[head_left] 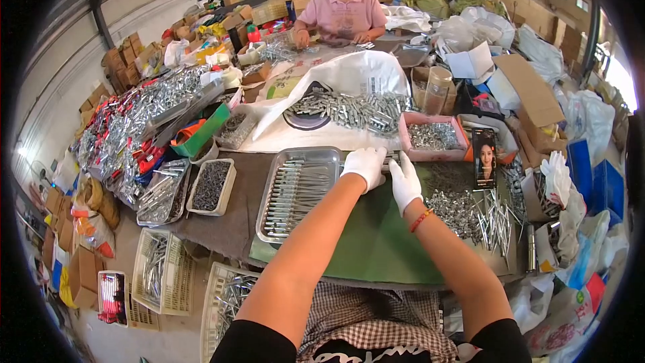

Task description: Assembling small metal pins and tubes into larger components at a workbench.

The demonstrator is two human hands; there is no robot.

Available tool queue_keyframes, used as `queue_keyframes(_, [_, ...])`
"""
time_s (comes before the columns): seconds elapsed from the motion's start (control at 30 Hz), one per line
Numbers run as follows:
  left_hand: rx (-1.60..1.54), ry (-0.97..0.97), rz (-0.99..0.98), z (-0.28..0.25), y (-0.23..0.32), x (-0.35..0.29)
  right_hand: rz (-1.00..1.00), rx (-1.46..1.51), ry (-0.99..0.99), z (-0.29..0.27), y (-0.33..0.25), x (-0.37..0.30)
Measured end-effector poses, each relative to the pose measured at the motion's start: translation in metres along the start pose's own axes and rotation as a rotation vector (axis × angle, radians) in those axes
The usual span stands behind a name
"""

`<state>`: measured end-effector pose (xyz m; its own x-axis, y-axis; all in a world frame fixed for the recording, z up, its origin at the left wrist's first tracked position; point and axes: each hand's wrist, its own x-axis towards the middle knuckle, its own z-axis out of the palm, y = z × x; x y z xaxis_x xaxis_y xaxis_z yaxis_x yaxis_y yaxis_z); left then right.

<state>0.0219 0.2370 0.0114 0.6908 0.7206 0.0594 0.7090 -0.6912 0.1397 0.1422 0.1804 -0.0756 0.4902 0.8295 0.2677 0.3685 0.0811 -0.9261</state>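
Observation:
My left hand (pixel 366 167), in a white glove, has its fingers closed at the right edge of a metal tray (pixel 322 155). Opposite it, my gloved right hand (pixel 405 185) has its fingers together, pointing away from me. A small grey metal part (pixel 388 160) shows between the fingertips of both hands; the gloves hide most of it. Rows of metal rods with thicker sleeves (pixel 285 195) lie side by side in the tray. Beneath my hands is a green mat (pixel 366 242). Small metal clips (pixel 450 215) lie heaped right of my right wrist, beside loose thin pins (pixel 496 228).
Beyond my hands, metal tubes (pixel 356 113) lie on a white sack (pixel 269 131). A pink bin (pixel 435 156) holds small fittings, with a phone (pixel 484 161) upright beside it. Left are a tub of dark screws (pixel 211 187) and heaped parts (pixel 151 117). Another person (pixel 342 10) sits opposite.

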Motion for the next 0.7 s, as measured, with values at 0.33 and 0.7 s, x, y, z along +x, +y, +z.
queue_keyframes(0.33, [0.025, 0.007, -0.092, -0.002, 0.009, -0.002, 0.055, -0.123, -0.124, -0.019, -0.017, -0.002])
queue_keyframes(0.7, [0.027, 0.026, 0.148, 0.004, 0.016, -0.012, 0.126, 0.269, -0.257, -0.050, -0.020, 0.002])
